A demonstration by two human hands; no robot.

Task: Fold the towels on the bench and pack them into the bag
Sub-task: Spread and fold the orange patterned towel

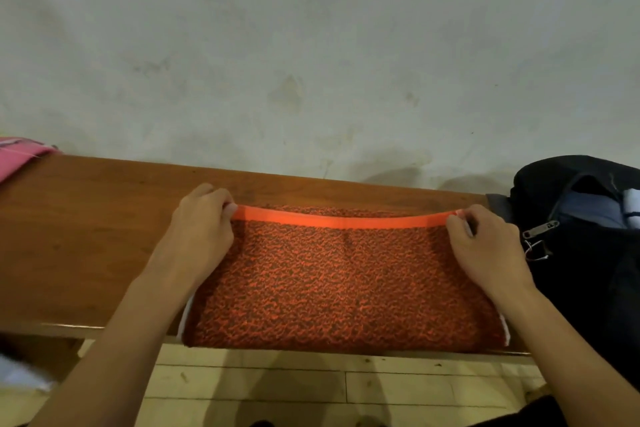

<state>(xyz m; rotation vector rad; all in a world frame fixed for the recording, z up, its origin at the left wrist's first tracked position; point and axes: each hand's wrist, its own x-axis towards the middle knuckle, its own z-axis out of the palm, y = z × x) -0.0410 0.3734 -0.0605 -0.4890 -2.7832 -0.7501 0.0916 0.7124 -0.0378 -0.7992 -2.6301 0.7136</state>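
1. The orange towel [343, 274] lies folded on the wooden bench [86, 236], its long axis running left to right along the bench, its bright hem at the far edge.
2. The left hand [202, 229] pinches the hem's far-left corner; the right hand [485, 246] pinches the far-right corner.
3. The black bag [581, 253] stands unzipped just right of the towel, with blue and white fabric inside.
4. A pink cloth [17, 156] lies at the bench's far left.

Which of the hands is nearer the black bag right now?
Right. The right hand pinches the orange towel's far right corner, just beside the open black fabric bag. The left hand pinches the far left corner, a towel's width away.
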